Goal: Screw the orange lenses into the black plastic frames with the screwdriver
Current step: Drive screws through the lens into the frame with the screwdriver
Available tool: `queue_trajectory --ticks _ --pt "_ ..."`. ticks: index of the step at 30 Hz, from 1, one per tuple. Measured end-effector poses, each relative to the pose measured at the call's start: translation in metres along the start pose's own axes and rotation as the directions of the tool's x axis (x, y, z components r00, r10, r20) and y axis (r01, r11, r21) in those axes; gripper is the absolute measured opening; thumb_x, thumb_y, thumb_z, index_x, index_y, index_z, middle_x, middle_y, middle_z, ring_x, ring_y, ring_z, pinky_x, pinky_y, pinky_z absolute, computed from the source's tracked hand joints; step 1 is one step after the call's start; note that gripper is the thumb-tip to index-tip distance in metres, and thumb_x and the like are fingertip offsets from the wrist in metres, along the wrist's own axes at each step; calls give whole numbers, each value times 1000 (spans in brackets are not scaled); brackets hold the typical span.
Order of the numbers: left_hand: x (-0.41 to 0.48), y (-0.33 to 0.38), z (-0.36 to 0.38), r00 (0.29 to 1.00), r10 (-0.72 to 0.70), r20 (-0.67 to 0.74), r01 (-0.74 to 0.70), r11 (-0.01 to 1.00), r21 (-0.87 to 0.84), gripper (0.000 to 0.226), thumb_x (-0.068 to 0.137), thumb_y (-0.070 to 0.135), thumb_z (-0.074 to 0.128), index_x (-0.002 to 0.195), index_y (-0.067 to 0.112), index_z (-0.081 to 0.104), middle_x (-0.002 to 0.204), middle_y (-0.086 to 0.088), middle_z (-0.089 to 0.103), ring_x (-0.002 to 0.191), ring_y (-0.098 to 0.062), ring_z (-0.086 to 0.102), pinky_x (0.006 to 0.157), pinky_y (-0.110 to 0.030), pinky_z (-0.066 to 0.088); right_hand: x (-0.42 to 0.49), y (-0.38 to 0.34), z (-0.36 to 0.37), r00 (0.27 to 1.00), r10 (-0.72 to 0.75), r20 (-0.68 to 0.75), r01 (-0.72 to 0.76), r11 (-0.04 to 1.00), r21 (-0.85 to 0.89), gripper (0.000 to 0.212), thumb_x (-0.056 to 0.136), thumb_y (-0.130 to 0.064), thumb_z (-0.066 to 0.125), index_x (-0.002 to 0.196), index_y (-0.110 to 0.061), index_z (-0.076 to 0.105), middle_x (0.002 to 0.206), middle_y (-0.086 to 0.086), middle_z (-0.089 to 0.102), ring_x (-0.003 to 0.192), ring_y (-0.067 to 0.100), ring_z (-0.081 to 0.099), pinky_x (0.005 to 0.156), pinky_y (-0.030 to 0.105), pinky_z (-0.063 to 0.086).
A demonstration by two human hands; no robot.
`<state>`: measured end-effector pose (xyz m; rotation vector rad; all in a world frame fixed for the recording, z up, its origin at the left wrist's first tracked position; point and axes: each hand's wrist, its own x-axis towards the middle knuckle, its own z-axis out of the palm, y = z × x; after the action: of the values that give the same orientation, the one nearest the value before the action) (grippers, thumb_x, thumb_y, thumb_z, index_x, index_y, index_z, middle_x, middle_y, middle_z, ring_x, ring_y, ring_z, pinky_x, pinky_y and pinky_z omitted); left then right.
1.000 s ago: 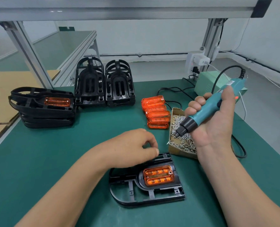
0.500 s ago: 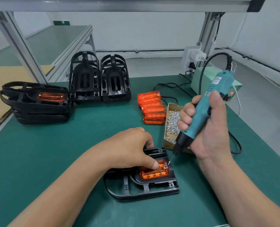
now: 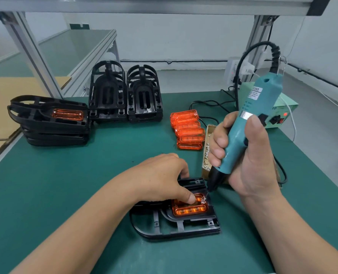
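Observation:
A black plastic frame (image 3: 176,228) lies flat on the green mat near me, with an orange lens (image 3: 189,210) seated in its right half. My left hand (image 3: 162,177) rests on the frame's far edge, thumb pressing the top of the lens. My right hand (image 3: 243,155) grips a teal electric screwdriver (image 3: 241,133) held almost upright. Its bit tip touches a screw at the lens's upper right corner (image 3: 204,199). Loose orange lenses (image 3: 187,129) lie piled behind, beside a cardboard box of screws (image 3: 206,155) that my right hand partly hides.
Two stacks of empty black frames (image 3: 124,95) stand at the back. A stack of frames with an orange lens on top (image 3: 51,119) sits at the left. A green power unit (image 3: 279,113) and black cables (image 3: 207,104) occupy the back right corner. Aluminium posts (image 3: 31,52) flank the bench.
My right hand brought the screwdriver from above the screw box down to the lens's upper right corner and stood it more upright. My left hand dropped onto the frame and pressed the lens.

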<state>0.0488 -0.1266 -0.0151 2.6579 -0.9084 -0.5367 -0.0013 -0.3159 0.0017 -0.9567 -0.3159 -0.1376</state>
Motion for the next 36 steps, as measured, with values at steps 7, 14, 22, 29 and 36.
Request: queue_trajectory --ticks 7,14,22,29,36 --pt "-2 1 0 1000 -11 0 11 1000 -27 54 72 68 84 109 34 63 106 14 56 103 -14 57 88 -38 51 0 5 20 982 21 188 6 989 -146 63 81 -68 80 102 -14 57 73 7 53 55 18 48 48 29 44" --pt "-2 2 -1 1000 -25 15 25 999 -46 51 73 67 84 105 36 60 107 15 56 105 -14 57 93 -42 53 0 5 21 982 47 181 -16 986 -167 62 80 -68 80 102 -14 58 69 8 52 52 20 46 48 28 43" --pt "-1 2 0 1000 -11 20 12 998 -60 51 73 65 86 109 36 65 114 12 61 110 -16 59 97 -43 53 0 10 16 966 84 245 -59 992 -110 61 81 -64 82 100 -14 55 66 4 50 49 16 45 47 25 43" --pt "-1 6 -1 999 -27 26 28 999 -36 47 75 61 86 106 34 64 106 11 57 103 -17 58 94 -45 53 4 5 12 955 89 283 -89 996 -14 57 83 -48 86 102 -7 52 64 8 46 48 18 44 45 26 44" --pt "0 6 0 1000 -2 27 3 998 -69 47 75 60 85 108 34 63 109 10 61 104 -18 61 93 -46 54 7 3 17 955 79 287 -69 997 -43 56 79 -46 86 102 -5 57 62 9 46 46 18 42 43 26 41"
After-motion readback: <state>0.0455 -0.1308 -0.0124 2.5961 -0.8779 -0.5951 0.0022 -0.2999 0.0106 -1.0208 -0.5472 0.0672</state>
